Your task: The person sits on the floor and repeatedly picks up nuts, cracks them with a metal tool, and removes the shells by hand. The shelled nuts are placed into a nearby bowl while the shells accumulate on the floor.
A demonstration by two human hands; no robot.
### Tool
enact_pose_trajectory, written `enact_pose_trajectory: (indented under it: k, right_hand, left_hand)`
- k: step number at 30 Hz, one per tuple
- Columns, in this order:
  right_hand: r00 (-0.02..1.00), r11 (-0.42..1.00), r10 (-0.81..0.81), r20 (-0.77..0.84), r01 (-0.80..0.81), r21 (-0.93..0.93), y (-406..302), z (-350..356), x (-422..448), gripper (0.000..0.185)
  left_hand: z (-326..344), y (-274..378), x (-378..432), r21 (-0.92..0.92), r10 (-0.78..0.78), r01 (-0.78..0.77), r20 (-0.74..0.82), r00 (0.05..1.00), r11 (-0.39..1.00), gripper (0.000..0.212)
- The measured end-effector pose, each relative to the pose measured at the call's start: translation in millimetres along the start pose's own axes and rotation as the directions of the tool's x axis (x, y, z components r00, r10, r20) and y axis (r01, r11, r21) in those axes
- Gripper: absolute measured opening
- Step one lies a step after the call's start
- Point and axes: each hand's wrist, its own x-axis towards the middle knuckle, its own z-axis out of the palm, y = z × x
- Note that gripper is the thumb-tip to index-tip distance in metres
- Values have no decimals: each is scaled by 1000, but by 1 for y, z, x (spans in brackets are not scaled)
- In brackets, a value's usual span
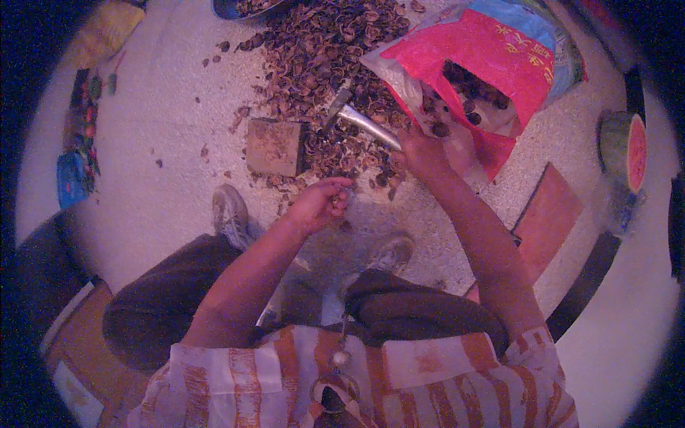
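Observation:
My right hand (pixel 420 150) is closed around a metal-handled hammer (pixel 369 127), whose head lies over a heap of broken brown shells (pixel 332 59). Nearer to me, my left hand (pixel 324 203) has curled fingers with small pieces in them, which look like cracked nut bits. A square block (pixel 274 147), brown and stained on top, rests on the floor left of the hammer head, with shell fragments around it. Beside my right hand lies a red plastic bag (pixel 481 48), and dark round nuts (pixel 473 117) show through its handle opening.
A blue bowl (pixel 225 9) with brown pieces is at the top edge. Right of my forearm lies a flat reddish board (pixel 551 219). Farther right are a cut watermelon (pixel 623 150) and a dark curved strip (pixel 586 289). Another person's dark-clothed leg (pixel 48 251) is at left.

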Motion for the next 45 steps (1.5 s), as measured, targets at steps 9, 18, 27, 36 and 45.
enact_pose_trajectory:
  k: [9, 18, 27, 36, 45]
  right_hand:
    - [983, 984, -163, -86, 155, -92, 26, 3, 29, 35]
    - [980, 998, -58, 191, 52, 36, 1, -34, 59, 26]
    - [975, 981, -193, 109, 190, 44, -41, 5, 16, 13]
    - [991, 994, 17, 134, -31, 104, -8, -7, 20, 36]
    - [989, 996, -10, 144, 23, -90, 31, 10, 24, 37]
  left_hand:
    - [-11, -5, 7, 41, 4, -3, -6, 1000, 999, 18]
    - [-5, 0, 8, 55, -10, 9, 29, 1000, 998, 21]
    - [-6, -5, 12, 98, 32, -27, -41, 999, 995, 20]
    - [0, 5, 4, 41, -5, 6, -28, 1000, 999, 18]
    - [-1, -3, -4, 159, 15, 2, -104, 994, 987, 15]
